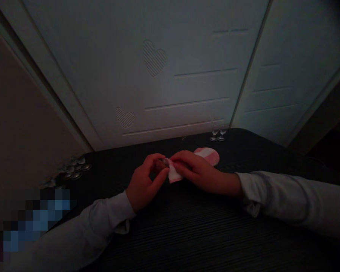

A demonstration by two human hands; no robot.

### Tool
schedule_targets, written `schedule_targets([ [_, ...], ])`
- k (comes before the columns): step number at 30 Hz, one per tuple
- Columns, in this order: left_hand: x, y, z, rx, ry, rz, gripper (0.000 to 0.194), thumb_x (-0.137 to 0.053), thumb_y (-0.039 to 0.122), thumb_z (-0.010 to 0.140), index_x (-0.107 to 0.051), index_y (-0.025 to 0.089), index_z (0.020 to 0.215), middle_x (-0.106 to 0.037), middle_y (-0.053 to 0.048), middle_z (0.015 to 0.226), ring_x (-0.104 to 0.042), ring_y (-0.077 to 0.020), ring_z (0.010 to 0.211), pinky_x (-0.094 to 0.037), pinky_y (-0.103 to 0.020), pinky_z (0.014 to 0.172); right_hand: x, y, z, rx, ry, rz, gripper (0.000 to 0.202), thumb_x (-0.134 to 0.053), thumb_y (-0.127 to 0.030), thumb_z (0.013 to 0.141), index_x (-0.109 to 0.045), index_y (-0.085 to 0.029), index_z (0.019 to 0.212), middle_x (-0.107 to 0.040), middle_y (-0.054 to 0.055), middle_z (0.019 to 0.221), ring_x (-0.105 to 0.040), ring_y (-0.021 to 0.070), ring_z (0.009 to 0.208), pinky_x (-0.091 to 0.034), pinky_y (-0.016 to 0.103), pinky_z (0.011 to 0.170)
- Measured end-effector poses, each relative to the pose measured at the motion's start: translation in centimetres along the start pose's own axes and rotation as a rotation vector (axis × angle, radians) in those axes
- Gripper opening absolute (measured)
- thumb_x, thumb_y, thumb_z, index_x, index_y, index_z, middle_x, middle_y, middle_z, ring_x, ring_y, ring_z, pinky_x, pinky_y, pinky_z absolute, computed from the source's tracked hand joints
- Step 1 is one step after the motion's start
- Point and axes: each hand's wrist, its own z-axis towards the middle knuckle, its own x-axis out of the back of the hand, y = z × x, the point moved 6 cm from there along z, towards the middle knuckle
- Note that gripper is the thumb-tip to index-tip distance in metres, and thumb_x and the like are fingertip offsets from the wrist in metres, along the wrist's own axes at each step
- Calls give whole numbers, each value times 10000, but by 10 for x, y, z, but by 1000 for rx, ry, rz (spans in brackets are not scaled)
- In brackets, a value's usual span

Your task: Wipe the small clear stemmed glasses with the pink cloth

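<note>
My left hand (pixel 145 184) is closed, its thumb and fingers curled around a small clear glass (pixel 166 162) that is mostly hidden by the fingers. Against that glass, my right hand (pixel 200 172) presses a pink and white cloth (pixel 174 175), gripped with bent fingers. A flap of the cloth hangs below the fingertips. Behind the right hand, a rounded pink and white piece of fabric (pixel 209 155) lies on the table; whether it joins the held cloth is hidden.
Two small stemmed glasses (pixel 218 132) stand at the back of the dark table (pixel 170 234). Several more glasses (pixel 73 166) are grouped at the left edge. A pale panel with carved hearts (pixel 154 58) rises behind the table. A blurred blue patch (pixel 41 219) covers the lower left.
</note>
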Motion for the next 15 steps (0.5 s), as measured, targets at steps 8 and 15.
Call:
schedule_targets([
  [8,-2,1,-2,-39,-30,48,271,-494,251,808,-450,188,1068,-608,-14,849,-599,-136,773,-488,-261,710,-12,7,-2,35,-166,-52,188,-409,-269,868,-521,-127,919,-554,69,859,-507,149,746,-416,277,664],
  [15,-6,4,-4,-71,-77,97,282,-518,273,796,-458,177,1055,-611,-16,843,-591,-126,727,-487,-247,660,-16,12,-4,-41,-237,-98,84,-457,-202,813,-493,-134,844,-538,48,772,-491,136,652,-390,254,585],
])
